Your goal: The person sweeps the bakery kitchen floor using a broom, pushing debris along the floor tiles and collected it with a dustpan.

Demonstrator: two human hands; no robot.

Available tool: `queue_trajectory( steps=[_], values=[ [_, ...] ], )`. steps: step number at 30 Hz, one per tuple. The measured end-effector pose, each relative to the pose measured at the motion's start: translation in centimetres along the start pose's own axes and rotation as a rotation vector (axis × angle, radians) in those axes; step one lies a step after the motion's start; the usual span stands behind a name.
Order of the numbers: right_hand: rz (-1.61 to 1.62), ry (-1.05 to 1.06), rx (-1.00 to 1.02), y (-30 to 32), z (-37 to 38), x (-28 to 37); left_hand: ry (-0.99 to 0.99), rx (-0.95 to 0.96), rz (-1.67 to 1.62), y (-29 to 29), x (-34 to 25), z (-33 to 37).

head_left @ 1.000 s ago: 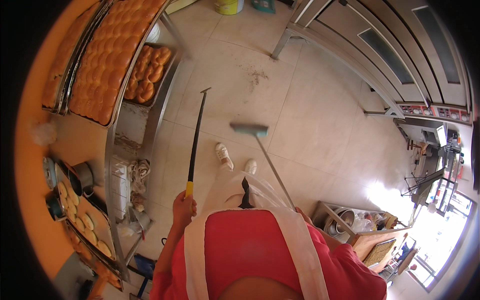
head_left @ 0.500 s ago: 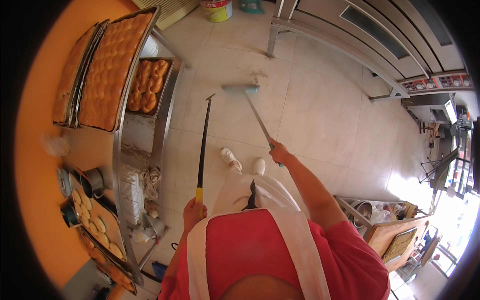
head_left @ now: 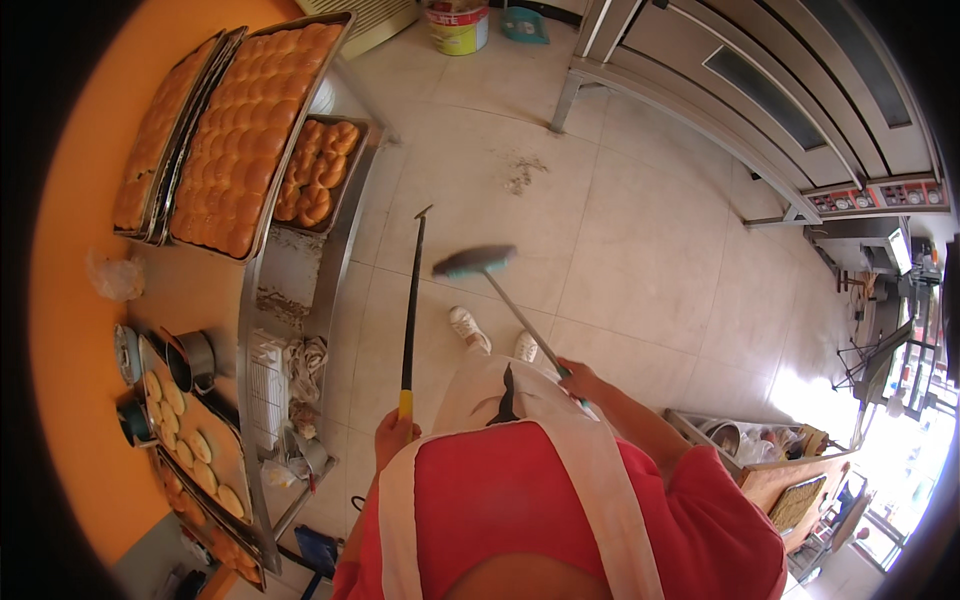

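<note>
My left hand (head_left: pixel 396 437) is wrapped round the yellow grip of a long black rod (head_left: pixel 412 320), which points away from me and ends in a small crosswise tip. With my right hand (head_left: pixel 582 383) I grip the handle of a broom (head_left: pixel 476 262). Its dark, teal-edged head, slightly blurred, is near the floor just beyond my white shoes. A patch of dark crumbs or dirt (head_left: pixel 523 172) lies on the pale tiles farther out, apart from the broom head.
On the left, a metal table (head_left: pixel 215 285) carries trays of golden bread (head_left: pixel 245 130), pots and a tray of pale dough pieces (head_left: pixel 180 430). A large steel oven (head_left: pixel 770 100) stands far right. At the back are a bucket (head_left: pixel 458 28) and a teal dustpan (head_left: pixel 525 25). A wooden-sided table (head_left: pixel 780 490) stands at right.
The broom head has come back from the dirt patch toward my feet, uncovering that patch. My right hand has drawn in closer to my body. The left hand still holds the rod, little moved.
</note>
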State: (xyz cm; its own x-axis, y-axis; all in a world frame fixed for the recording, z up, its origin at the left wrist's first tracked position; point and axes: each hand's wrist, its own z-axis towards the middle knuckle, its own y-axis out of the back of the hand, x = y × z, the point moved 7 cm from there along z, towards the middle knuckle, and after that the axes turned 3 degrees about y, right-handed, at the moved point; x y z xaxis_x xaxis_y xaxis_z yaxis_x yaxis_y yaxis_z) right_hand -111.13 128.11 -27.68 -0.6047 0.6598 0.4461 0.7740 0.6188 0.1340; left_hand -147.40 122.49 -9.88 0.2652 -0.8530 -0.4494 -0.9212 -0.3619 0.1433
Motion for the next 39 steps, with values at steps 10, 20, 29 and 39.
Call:
queue_trajectory(
  steps=[10, 20, 29, 39],
  values=[
    [0.259, 0.142, -0.14, 5.3, 4.6, 13.0, 0.029, -0.025, 0.132, 2.8, -4.7, 3.3],
    [-0.056, -0.158, -0.266, 8.1, -2.0, -0.6, -0.036, 0.027, 0.3, 4.1, -7.5, 8.3],
    [0.003, 0.029, -0.227, 18.8, 10.7, 15.5, -0.079, 0.013, 0.419, -0.3, -11.7, 11.3],
    [0.8, -0.176, -0.262, 24.7, 0.8, 13.0, -0.003, -0.088, 0.314, -8.8, -21.1, 9.9]
  ],
)
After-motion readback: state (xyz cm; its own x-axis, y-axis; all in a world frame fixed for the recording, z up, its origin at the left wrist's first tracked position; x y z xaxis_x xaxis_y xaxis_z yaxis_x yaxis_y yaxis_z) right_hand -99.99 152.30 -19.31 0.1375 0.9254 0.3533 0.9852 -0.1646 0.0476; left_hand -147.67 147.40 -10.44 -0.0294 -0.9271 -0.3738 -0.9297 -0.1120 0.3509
